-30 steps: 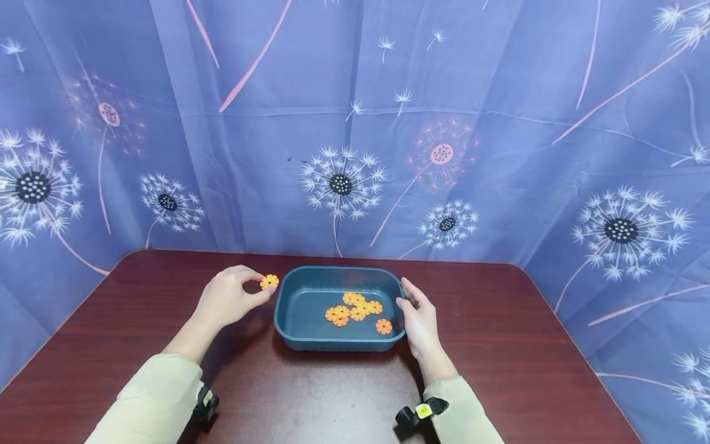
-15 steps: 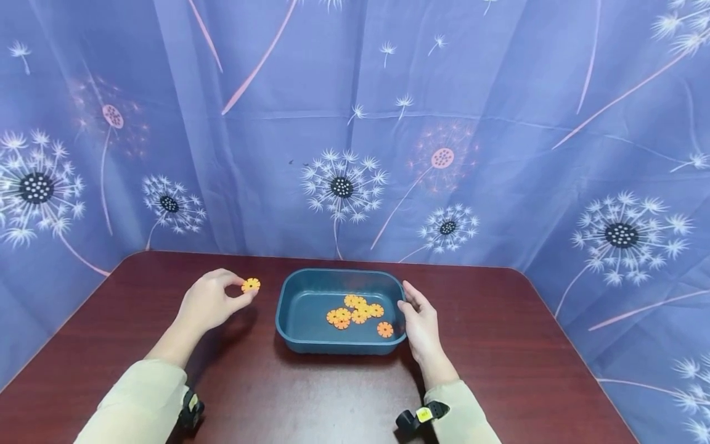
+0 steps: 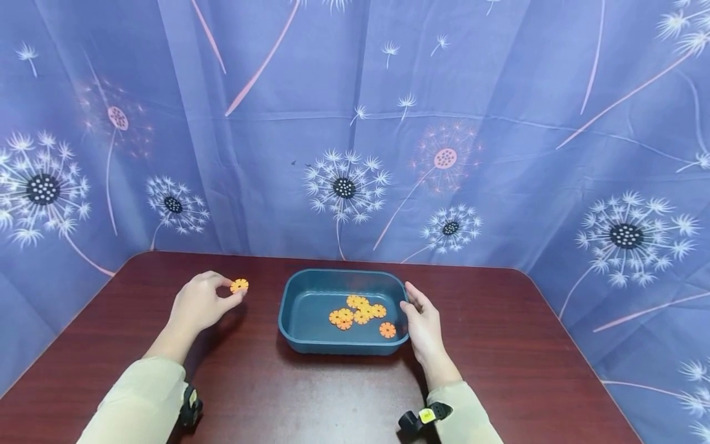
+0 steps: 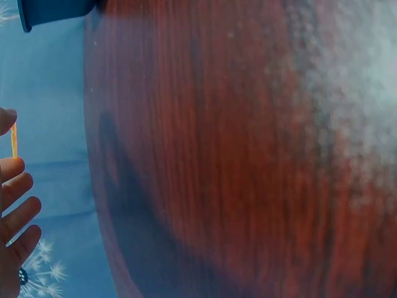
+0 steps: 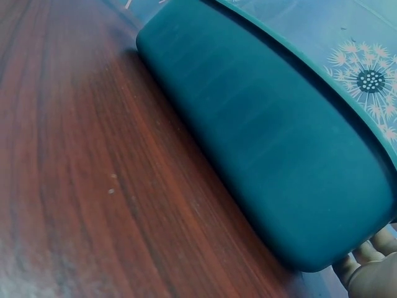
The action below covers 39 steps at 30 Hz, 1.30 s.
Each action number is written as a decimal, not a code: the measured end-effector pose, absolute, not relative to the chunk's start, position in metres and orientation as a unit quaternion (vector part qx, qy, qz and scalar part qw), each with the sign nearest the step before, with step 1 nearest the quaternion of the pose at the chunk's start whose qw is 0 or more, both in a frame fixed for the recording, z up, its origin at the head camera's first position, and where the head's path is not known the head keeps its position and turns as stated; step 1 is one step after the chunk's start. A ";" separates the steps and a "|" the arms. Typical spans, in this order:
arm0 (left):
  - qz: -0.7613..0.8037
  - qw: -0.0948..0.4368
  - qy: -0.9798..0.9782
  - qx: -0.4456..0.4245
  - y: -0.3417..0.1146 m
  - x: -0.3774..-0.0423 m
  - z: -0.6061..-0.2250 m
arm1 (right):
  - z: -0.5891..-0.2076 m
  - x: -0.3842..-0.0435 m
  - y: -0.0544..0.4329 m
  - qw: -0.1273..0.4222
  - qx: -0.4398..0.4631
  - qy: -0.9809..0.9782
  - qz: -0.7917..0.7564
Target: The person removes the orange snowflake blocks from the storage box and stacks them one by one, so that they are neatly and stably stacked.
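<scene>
Between thumb and index finger, my left hand (image 3: 196, 303) pinches a yellow-orange notched plastic disc (image 3: 239, 285), held above the table left of the tray. The left wrist view shows this disc (image 4: 14, 141) edge-on, with the other fingers spread below it. My right hand (image 3: 424, 327) holds the right end of a dark teal rectangular tray (image 3: 342, 348), thumb at the rim and fingers along the outside. Several similar yellow-orange discs (image 3: 362, 316) lie overlapping inside, and a deeper orange disc (image 3: 387, 330) lies apart near the front right corner. In the right wrist view, the hand (image 5: 375, 273) is partly cut off.
The tray stands on a dark red wood-grain table (image 3: 516, 345) with rounded far corners. A blue curtain (image 3: 266, 166) with dandelion prints hangs behind and along both sides. Each wrist carries a small black camera (image 3: 413, 422).
My left hand has moved left, away from the tray, with the disc still pinched. The right hand stays at the tray's right end, and the discs inside have not moved.
</scene>
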<state>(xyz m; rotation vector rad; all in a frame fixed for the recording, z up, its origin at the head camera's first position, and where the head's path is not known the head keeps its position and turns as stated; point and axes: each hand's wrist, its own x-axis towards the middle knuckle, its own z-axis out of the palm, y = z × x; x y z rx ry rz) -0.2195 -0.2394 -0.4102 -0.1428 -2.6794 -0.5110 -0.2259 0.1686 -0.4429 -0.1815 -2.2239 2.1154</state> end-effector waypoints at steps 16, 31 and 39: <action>-0.185 0.126 -0.975 -0.006 -0.255 -0.221 -0.423 | -0.443 -0.228 0.171 0.035 -0.054 -0.719 0.692; -0.172 0.045 -0.984 0.011 -0.253 -0.229 -0.433 | -0.445 -0.227 0.172 0.029 -0.059 -0.723 0.688; -0.164 0.031 -0.986 0.018 -0.254 -0.230 -0.435 | -0.445 -0.227 0.170 0.031 -0.058 -0.721 0.690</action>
